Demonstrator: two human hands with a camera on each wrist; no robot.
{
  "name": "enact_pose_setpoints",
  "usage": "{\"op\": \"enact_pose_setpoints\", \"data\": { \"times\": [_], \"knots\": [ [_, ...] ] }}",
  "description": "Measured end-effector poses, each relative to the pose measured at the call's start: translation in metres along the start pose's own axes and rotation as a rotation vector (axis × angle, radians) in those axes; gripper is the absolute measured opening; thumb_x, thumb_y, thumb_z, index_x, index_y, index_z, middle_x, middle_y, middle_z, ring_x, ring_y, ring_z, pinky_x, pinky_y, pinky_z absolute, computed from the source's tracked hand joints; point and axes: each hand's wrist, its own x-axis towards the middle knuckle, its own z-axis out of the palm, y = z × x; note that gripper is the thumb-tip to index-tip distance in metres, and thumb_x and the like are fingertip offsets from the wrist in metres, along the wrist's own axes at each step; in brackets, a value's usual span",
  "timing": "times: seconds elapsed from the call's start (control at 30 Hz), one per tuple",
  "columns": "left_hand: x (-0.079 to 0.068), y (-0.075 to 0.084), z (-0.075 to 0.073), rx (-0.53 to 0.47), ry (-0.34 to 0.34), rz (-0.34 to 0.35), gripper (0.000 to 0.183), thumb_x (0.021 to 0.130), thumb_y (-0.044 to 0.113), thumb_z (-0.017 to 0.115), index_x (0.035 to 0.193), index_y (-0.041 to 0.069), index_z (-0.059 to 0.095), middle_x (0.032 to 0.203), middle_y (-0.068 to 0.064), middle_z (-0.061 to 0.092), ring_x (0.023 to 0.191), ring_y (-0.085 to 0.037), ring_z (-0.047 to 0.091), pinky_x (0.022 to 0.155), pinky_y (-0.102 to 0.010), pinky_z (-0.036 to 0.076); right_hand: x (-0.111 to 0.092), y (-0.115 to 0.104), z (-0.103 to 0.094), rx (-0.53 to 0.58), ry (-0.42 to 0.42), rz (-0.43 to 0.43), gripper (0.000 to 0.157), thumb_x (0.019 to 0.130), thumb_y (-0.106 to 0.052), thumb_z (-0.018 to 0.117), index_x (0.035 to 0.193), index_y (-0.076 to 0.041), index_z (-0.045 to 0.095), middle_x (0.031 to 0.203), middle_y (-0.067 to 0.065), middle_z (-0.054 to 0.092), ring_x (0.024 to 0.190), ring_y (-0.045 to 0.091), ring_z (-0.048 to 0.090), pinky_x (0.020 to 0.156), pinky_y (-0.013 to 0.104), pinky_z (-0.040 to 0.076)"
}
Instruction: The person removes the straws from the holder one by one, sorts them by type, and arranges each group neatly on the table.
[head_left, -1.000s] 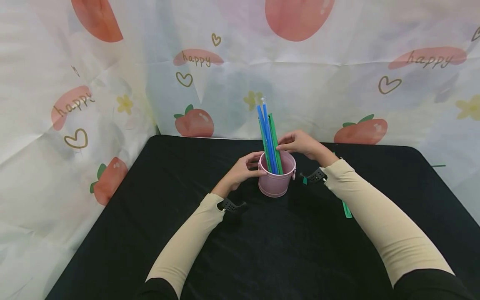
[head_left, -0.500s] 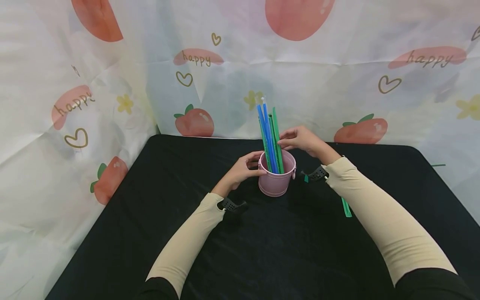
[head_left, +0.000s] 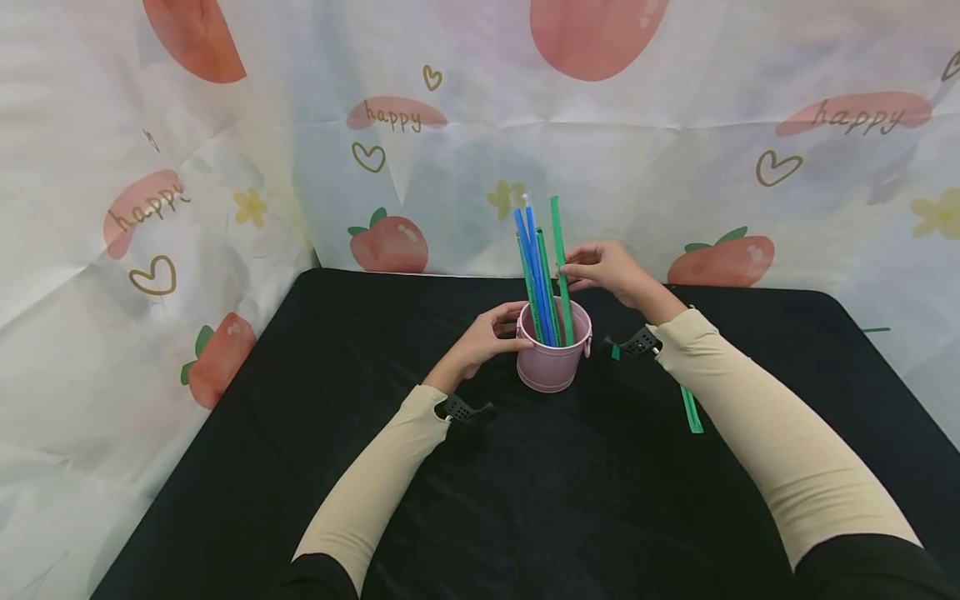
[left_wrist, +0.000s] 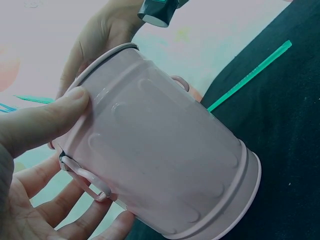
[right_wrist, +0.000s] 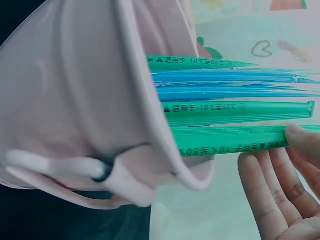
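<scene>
Now R hand (head_left: pixel 611 273) pinches green plastic-wrapped straw (right_wrist: pixel 225 140) near-vert., bottom at 6 o'clock in pink metal bucket (head_left: pixel 551 369) L hand (head_left: pixel 483 342) holds.

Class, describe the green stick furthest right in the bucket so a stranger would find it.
On the black table stands a pink bucket holding blue and green sticks. Rightmost inside it, in the head view, is the green stick; unlike its neighbours, it is pinched by the right hand.

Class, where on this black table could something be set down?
Bare tabletop lies nearside of the round pink bucket, between the beige left sleeve and a loose slim green stick, and outside that sleeve. The bucket's mouth is crowded with slim blue and green sticks, left hand, right hand.
</scene>
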Motion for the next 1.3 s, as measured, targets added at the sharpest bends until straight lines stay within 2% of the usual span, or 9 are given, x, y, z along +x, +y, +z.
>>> {"op": "enact_pose_setpoints", "data": {
  "times": [0.2,0.37,0.5,0.7,1.3],
  "knots": [
    [0.001,-0.001,0.0,0.0,0.001,-0.009,0.06,0.086,0.006,0.064,0.141,0.01,0.04,0.142,-0.015,0.045,0.131,-0.036,0.043,0.107,-0.046,0.038,-0.002,-0.006,-0.004,0.052,0.045,-0.03,0.03,0.09,-0.01,0.061,0.112,0.01,0.056,0.08,-0.01,0.065,0.074,0.002,0.064,0.074,0.027,0.057],
    [0.001,-0.001,0.0,-0.012,-0.003,-0.005,0.061,0.086,0.005,0.064,0.141,0.009,0.039,0.142,-0.017,0.045,0.131,-0.039,0.042,0.107,-0.046,0.038,-0.003,-0.011,-0.007,0.035,0.066,-0.046,0.03,0.09,-0.013,0.062,0.111,0.008,0.057,0.077,-0.012,0.066,0.073,0.001,0.065,0.079,0.033,0.057],
    [0.001,-0.001,0.0,-0.011,-0.003,-0.006,0.061,0.086,0.005,0.064,0.141,0.009,0.039,0.142,-0.017,0.045,0.131,-0.038,0.042,0.107,-0.047,0.038,-0.004,-0.018,-0.01,0.025,0.078,-0.065,0.03,0.09,-0.014,0.062,0.111,0.008,0.057,0.076,-0.013,0.066,0.073,0.001,0.066,0.076,0.029,0.057],
    [0.001,-0.001,0.0,-0.006,-0.001,-0.005,0.061,0.086,0.005,0.064,0.141,0.009,0.04,0.142,-0.016,0.045,0.131,-0.037,0.042,0.107,-0.047,0.038,-0.006,-0.031,-0.017,0.044,0.086,-0.113,0.022,0.09,-0.011,0.062,0.105,0.004,0.06,0.076,-0.011,0.066,0.073,0.002,0.066,0.067,0.022,0.056],
    [0.0,-0.001,0.0,0.003,0.002,0.011,0.06,0.086,0.005,0.065,0.14,0.008,0.041,0.14,-0.017,0.046,0.13,-0.037,0.044,0.106,-0.046,0.039,-0.011,-0.062,-0.034,0.053,0.1,-0.178,0.012,0.088,-0.012,0.064,0.097,-0.005,0.065,0.077,-0.01,0.068,0.072,0.003,0.066,0.068,0.021,0.056]
  ]
}}
